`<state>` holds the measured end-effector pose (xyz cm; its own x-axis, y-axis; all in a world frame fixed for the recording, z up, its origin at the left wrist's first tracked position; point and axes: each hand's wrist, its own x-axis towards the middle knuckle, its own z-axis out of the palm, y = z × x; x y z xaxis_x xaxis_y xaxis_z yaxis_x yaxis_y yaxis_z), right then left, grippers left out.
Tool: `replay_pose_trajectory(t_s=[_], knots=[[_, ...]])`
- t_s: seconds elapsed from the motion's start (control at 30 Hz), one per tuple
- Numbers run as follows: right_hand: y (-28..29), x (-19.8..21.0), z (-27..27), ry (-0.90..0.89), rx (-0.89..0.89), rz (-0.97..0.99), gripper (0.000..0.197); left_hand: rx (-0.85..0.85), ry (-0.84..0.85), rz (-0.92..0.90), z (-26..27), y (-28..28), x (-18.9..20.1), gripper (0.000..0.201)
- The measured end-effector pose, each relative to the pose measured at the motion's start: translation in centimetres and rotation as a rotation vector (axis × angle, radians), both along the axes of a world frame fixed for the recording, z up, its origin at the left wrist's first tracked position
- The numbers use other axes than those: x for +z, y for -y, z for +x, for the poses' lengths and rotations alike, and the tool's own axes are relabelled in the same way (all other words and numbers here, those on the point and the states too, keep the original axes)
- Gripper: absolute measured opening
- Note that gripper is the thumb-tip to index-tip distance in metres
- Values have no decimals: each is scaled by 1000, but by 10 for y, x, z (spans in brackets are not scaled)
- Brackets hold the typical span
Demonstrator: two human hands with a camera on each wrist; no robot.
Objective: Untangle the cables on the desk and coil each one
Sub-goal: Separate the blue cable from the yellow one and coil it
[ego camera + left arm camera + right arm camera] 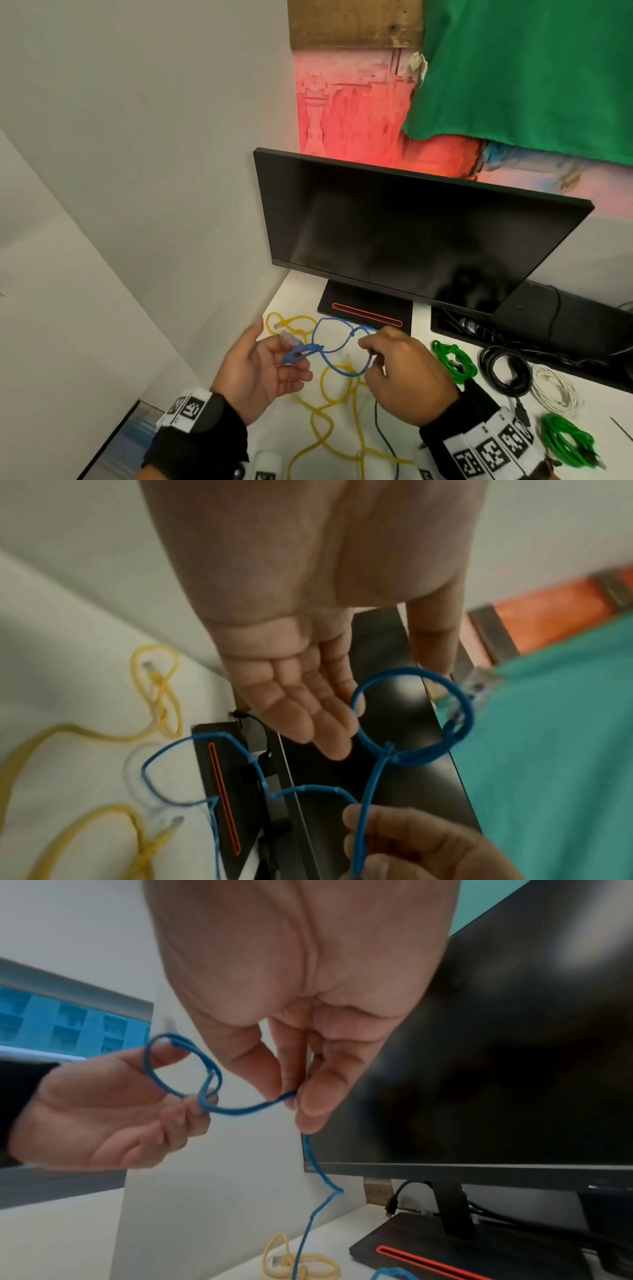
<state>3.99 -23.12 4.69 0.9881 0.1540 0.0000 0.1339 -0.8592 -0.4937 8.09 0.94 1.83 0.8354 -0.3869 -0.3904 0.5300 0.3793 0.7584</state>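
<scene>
At the right of the head view I count two green bundles [454, 359], a black cable [503, 371] and a white cable [556, 390] already coiled on the tabletop [301, 298]. The blue cable [337, 346] is in work at lower centre: my left hand [260, 370], fingers relaxed, carries its first small loop, apparently draped over the fingers, while my right hand [400, 370] pinches the strand and its tail hangs toward the tabletop. The yellow cable [322, 407] lies loose below, not yet coiled.
</scene>
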Motion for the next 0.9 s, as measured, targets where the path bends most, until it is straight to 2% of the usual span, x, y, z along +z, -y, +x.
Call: replay_pose_trajectory(t_s=[0.07,0.17,0.27,0.33,0.4,0.47,0.6,0.7,0.77,0.83,0.87,0.9], knots=[[0,-2,-1,-82,40,-66,42,-53,114,110,-3,0,4,42],[-4,-4,-4,-127,67,-210,31,-98,218,224,-9,3,10,42],[-8,-3,-5,-153,48,-275,36,-181,283,271,-15,8,15,50],[-12,2,-5,-181,31,-261,41,-217,319,322,-16,12,17,43],[-14,8,-4,-181,28,-251,42,-196,355,377,-15,15,18,40],[-15,12,-5,-167,37,-248,46,-123,382,423,-14,16,18,28],[-19,12,-8,-105,135,-92,70,-17,442,590,-13,20,17,18],[-28,6,-7,-195,166,207,83,2,481,637,-13,26,15,18],[-34,0,-5,-188,131,367,66,9,447,568,-15,30,16,15],[-34,-6,-2,-112,76,410,35,23,394,441,-17,31,22,6],[-33,-8,-1,-88,51,424,25,35,360,368,-16,29,24,11],[-32,-10,0,-90,30,459,24,31,322,294,-15,26,25,20]])
